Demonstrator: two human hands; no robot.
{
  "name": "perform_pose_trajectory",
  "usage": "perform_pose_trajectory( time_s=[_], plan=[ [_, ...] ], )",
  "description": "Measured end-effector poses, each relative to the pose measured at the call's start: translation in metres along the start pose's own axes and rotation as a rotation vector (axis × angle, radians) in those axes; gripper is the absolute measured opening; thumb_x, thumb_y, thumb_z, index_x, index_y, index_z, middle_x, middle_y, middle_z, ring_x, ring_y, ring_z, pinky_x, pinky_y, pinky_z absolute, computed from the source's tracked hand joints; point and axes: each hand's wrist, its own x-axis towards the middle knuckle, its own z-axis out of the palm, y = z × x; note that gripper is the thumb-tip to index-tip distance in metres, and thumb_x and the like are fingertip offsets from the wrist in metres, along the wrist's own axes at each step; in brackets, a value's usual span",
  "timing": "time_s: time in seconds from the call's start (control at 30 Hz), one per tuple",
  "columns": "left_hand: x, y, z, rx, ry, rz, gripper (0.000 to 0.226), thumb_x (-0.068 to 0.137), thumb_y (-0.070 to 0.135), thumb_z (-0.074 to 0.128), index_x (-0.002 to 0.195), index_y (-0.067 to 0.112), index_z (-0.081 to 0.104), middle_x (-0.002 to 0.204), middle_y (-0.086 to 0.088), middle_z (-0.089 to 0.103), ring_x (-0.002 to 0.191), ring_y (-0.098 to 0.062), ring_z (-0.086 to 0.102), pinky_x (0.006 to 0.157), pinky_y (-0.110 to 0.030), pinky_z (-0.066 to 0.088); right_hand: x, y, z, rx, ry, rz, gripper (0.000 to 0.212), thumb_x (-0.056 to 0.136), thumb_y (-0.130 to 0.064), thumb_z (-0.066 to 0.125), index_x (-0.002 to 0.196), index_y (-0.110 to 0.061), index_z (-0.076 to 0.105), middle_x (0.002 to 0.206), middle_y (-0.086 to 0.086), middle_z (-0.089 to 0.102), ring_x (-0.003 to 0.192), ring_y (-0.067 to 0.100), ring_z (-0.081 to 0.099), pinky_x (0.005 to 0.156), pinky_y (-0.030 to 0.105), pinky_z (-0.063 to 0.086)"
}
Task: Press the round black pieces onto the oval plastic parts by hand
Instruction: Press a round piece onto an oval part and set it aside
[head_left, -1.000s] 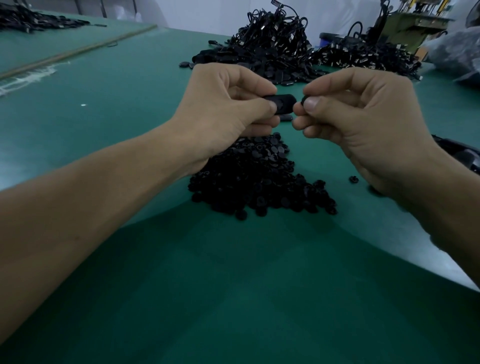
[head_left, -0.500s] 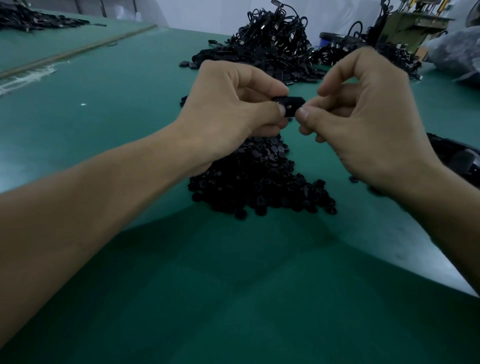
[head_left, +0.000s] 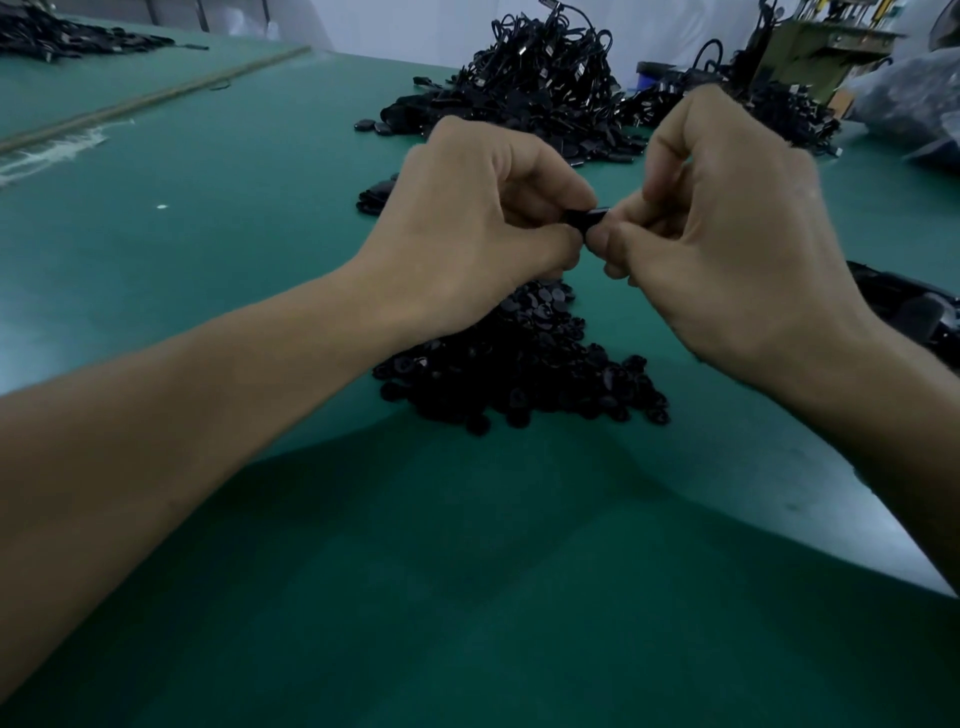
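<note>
Both hands meet above the green table (head_left: 467, 571). The left hand (head_left: 467, 228) pinches the oval part (head_left: 589, 217) with curled fingers, and the right hand (head_left: 727, 234) pinches its right end. Whether a round piece sits under the fingers cannot be told. The round pieces (head_left: 519, 374) lie heaped just below, with a cord heap (head_left: 535, 88) beyond.

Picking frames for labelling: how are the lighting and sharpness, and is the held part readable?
Head view: dim bluish light, with a shadow over the near green table; wide-angle stretch swells the forearms. Head view: left hand and right hand look sharp, but the black part pinched between them is mostly hidden by fingers, and the pile of round pieces merges into a dark mass.
</note>
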Motion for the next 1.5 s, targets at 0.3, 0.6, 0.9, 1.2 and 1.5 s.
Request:
perform_pose_trajectory(
  time_s=[0.3,0.6,0.9,1.2,1.5],
  plan=[
    [-0.003,-0.001,0.003,0.303,0.022,0.173,0.019,0.081,0.011,0.074,0.098,0.017,0.070,0.080,0.012,0.069,0.071,-0.006,0.066,0.070,-0.021,0.055,0.003,0.006,0.007,0.270,-0.047,0.186,0.036,0.088,-0.001,0.069,0.080,-0.025,0.043,0.073,0.008,0.073,0.067,0.018,0.074,0.069,0.046,0.062],
    [-0.001,-0.008,-0.002,0.465,-0.006,0.187,0.023,0.082,0.010,0.070,0.104,0.018,0.070,0.079,0.020,0.060,0.074,-0.002,0.057,0.077,-0.021,0.049,0.002,-0.003,0.002,0.576,-0.228,0.313,0.019,0.096,0.001,0.061,0.091,-0.015,0.052,0.090,0.019,0.074,0.081,0.022,0.076,0.076,0.028,0.062],
    [-0.002,-0.007,-0.003,0.456,-0.061,0.217,0.017,0.084,0.010,0.070,0.101,0.009,0.070,0.077,0.008,0.067,0.073,-0.009,0.060,0.074,-0.027,0.050,0.003,0.007,0.004,0.202,-0.233,0.118,0.025,0.093,-0.004,0.062,0.090,-0.029,0.061,0.077,-0.005,0.076,0.075,0.008,0.074,0.071,0.027,0.059],
    [0.001,-0.008,-0.006,0.122,-0.055,0.069,0.014,0.085,0.012,0.077,0.095,0.019,0.070,0.086,0.003,0.075,0.077,-0.008,0.072,0.076,-0.029,0.060,0.005,0.017,0.006,0.123,-0.051,0.029,0.011,0.088,-0.024,0.076,0.084,-0.029,0.067,0.077,-0.014,0.068,0.073,-0.001,0.065,0.070,0.015,0.051],
    [0.001,-0.006,-0.008,-0.091,-0.089,-0.048,0.018,0.083,0.003,0.078,0.095,0.013,0.070,0.085,-0.008,0.076,0.068,-0.011,0.071,0.068,-0.020,0.058,0.006,0.021,0.002,0.507,-0.164,0.156,0.010,0.088,-0.009,0.073,0.090,-0.017,0.068,0.076,0.002,0.076,0.073,0.015,0.074,0.069,0.024,0.059]
  ],
)
